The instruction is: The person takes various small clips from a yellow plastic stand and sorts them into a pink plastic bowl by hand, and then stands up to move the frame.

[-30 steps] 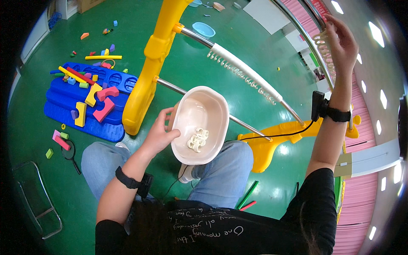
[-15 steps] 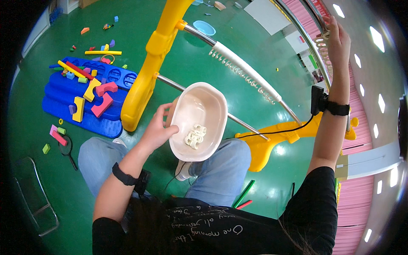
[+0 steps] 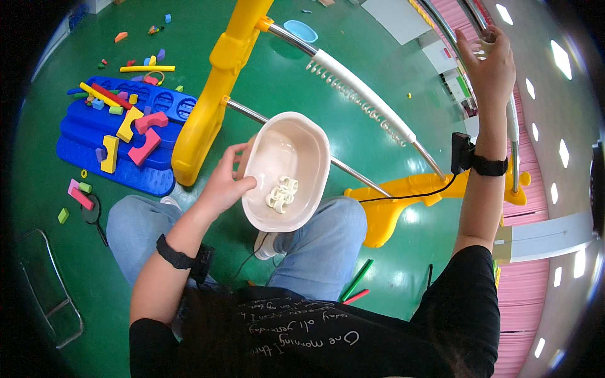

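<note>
My left hand [image 3: 228,183] grips the left rim of a cream plastic basin [image 3: 259,205], thumb over the edge. The basin is tilted toward me above my knees. Several small white plastic rings [image 3: 282,194] lie in a heap inside it. High at the right, my right hand [image 3: 493,69] is raised to the upper metal rail [image 3: 477,14]. Its fingers curl around a white ring [image 3: 483,47] there, partly hidden by the hand. On a lower bar in front of me, a white sleeve [image 3: 365,94] carries a row of similar rings.
The yellow frame [image 3: 224,60] stands in front. At left a blue plastic base [image 3: 116,170] bears foam blocks. A magnifying glass [image 3: 92,211] and a metal frame [image 3: 53,277] lie on the green floor. A blue basin [image 3: 300,31] sits beyond the bars.
The view has shifted slightly. My right hand has turned at the rail, its fingers spreading wider around the white ring. My left hand still holds the basin.
</note>
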Available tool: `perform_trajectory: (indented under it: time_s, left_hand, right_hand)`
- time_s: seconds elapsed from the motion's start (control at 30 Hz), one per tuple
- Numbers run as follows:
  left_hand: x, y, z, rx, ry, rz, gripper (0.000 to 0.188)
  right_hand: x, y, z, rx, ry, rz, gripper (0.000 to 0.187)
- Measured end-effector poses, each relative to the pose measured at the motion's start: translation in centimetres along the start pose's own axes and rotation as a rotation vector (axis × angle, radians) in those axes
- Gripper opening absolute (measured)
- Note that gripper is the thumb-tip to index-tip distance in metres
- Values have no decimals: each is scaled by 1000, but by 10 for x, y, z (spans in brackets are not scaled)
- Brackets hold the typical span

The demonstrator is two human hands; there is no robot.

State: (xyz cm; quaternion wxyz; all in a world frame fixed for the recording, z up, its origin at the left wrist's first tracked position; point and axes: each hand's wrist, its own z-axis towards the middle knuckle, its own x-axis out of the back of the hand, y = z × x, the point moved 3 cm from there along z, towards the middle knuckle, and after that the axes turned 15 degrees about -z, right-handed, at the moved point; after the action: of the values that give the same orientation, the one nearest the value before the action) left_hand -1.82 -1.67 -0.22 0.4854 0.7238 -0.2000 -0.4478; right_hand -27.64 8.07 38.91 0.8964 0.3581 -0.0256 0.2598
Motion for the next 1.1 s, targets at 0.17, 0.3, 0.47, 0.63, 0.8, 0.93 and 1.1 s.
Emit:
perform_trajectory:
  time_s: [0.17, 0.3, 0.47, 0.63, 0.8, 0.93, 1.1]
  left_hand:
    - [-1, -3, 1, 16, -4, -13, 74]
    - [0, 0, 0, 17, 5, 8, 74]
    - [-1, -1, 1, 23, 6, -25, 75]
    - [-2, 1, 0, 16, -4, 36, 74]
    - [0, -1, 0, 2, -8, 50, 73]
    - [1, -1, -2, -5, -14, 56, 73]
    - [-2, 4, 2, -30, -18, 8, 73]
  right_hand:
    - [0, -5, 2, 69, -9, -109, 57]
    - [1, -7, 3, 40, -47, -113, 52]
    - [-11, -2, 4, 7, -83, -234, 45]
    - [-8, -4, 8, 8, -79, -238, 40]
    - [-3, 3, 12, 72, -187, -111, 46]
    - [-2, 5, 15, 130, -283, -84, 51]
    - [9, -12, -8, 147, -58, -71, 63]
